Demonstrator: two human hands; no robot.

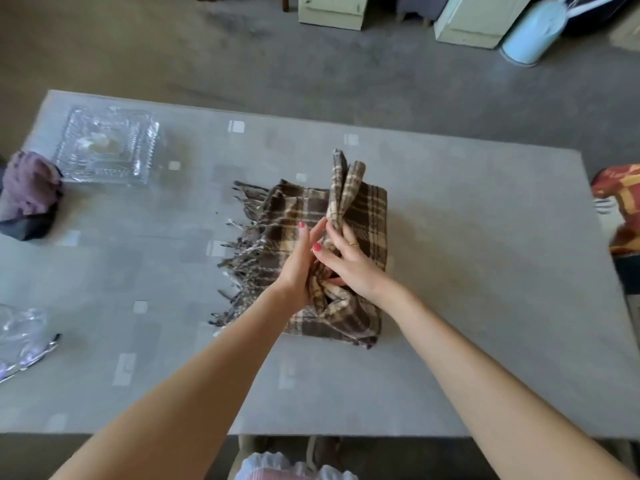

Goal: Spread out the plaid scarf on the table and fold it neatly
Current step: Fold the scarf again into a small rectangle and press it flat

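The brown and cream plaid scarf (367, 216) lies folded in a rough rectangle at the middle of the grey table (485, 271), its fringe spilling to the left. A bunched part of it stands up in two peaks above the rest. My right hand (349, 263) grips this raised part near its base. My left hand (301, 261) presses against the same bunch from the left with straight fingers. Part of the cloth between my palms is hidden.
A clear glass dish (107, 147) sits at the table's far left, with a purple cloth bundle (31, 192) beside it. Clear plastic (20, 337) lies at the near left edge. A patterned red object (620, 202) is past the right edge. Pale cabinets (332, 10) stand on the floor beyond.
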